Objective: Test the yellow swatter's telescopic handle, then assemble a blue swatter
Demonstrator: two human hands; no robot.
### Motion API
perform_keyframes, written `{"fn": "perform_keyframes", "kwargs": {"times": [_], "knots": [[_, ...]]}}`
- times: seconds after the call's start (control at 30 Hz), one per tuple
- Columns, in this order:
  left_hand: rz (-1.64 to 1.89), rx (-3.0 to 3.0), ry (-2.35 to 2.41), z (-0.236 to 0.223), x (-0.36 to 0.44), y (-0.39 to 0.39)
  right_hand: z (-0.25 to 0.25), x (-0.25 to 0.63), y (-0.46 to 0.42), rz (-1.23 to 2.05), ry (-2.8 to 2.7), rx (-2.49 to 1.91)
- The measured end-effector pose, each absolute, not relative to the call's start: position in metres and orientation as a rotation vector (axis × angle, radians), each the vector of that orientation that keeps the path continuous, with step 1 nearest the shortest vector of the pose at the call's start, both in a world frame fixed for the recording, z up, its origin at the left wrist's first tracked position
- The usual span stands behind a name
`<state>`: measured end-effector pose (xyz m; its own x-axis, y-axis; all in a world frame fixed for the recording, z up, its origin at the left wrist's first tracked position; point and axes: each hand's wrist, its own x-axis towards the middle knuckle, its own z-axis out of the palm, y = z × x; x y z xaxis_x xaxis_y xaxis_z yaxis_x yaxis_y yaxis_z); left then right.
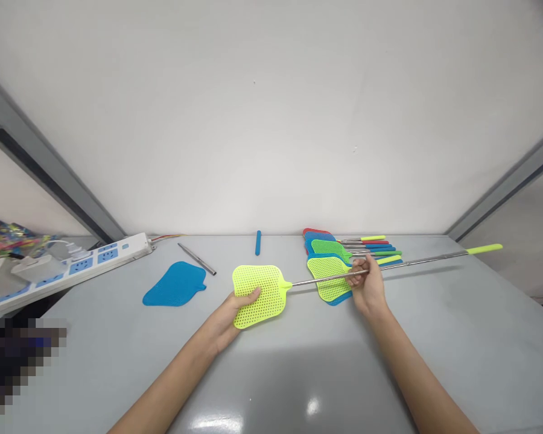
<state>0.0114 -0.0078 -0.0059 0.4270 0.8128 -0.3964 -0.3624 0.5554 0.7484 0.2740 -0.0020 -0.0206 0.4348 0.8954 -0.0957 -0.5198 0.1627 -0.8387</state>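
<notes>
The yellow fly swatter is held above the middle of the bench, head toward the left edge, metal rod extended, yellow handle toward the back right corner. The left hand is closed on the head, thumb on the upper face and fingers underneath. The right hand grips the rod between thumb and fingers.

Below the rod, near the back edge and right of centre, lies a pile of swatters with red, blue, green and yellow heads; their handles point right. A short blue handle lies at the back edge, near the middle. Left of it lie a loose metal rod and a detached blue head.

A white power strip with blue socket panels runs along the left edge, with white plugs inserted; its markings are too small to read. Print on the multicoloured packets beyond it is blurred.
</notes>
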Motion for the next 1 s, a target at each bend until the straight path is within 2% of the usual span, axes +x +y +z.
{"fn": "perform_keyframes", "kwargs": {"times": [0.27,0.53,1.0], "knots": [[0.799,0.613,0.838,-0.008,0.011,-0.006,-0.016,0.304,-0.002,0.929,-0.378,-0.926],[0.775,0.678,0.876,-0.008,0.011,-0.006,-0.025,0.311,0.003,1.252,-0.288,-0.65],[0.798,0.72,0.934,-0.012,0.013,-0.008,-0.033,0.291,-0.001,1.148,-0.045,-0.54]]}}
